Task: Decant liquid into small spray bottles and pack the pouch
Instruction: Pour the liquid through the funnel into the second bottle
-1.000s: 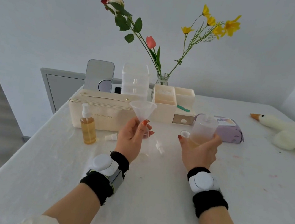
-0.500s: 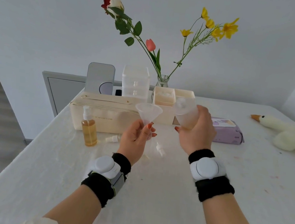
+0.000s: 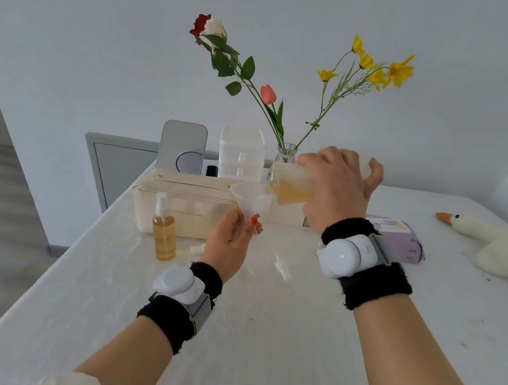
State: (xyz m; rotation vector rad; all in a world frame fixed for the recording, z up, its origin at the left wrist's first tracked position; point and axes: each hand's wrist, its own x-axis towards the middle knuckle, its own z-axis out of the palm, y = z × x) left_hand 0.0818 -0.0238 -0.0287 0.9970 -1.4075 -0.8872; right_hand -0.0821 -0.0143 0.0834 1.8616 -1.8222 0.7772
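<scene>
White wall stands behind a white desk (image 3: 260, 337). Flowers lean out of a small vase (image 3: 285, 152) at the back.

The left hand (image 3: 230, 240) holds a clear funnel (image 3: 251, 199) up off the desk. Its fingers (image 3: 254, 221) pinch the thin stem, so the wide top stays open to catch the liquid. I think an empty little bottle sits under the funnel, but it is too clear to see well.

The right hand (image 3: 337, 190) wraps its fingers around a big bottle (image 3: 294, 183). The bottle is tipped on its side, with its mouth right at the funnel's rim. Yellow liquid has run down to the mouth. It looks ready to pour, or just starting. I cannot see a stream yet.

One small spray bottle (image 3: 164, 232) stands full, just in front of the cream pouch (image 3: 180, 209). It has its pump on, so that one looks done. Two loose spray tops (image 3: 280, 264) lie on the desk near the hands, waiting for bottles.

The pouch is zipped shut, so packing has not begun. A toy goose (image 3: 495, 246) lies far off to the right, out of the way.

The pour needs to be slow, or the small funnel could spill over.
</scene>
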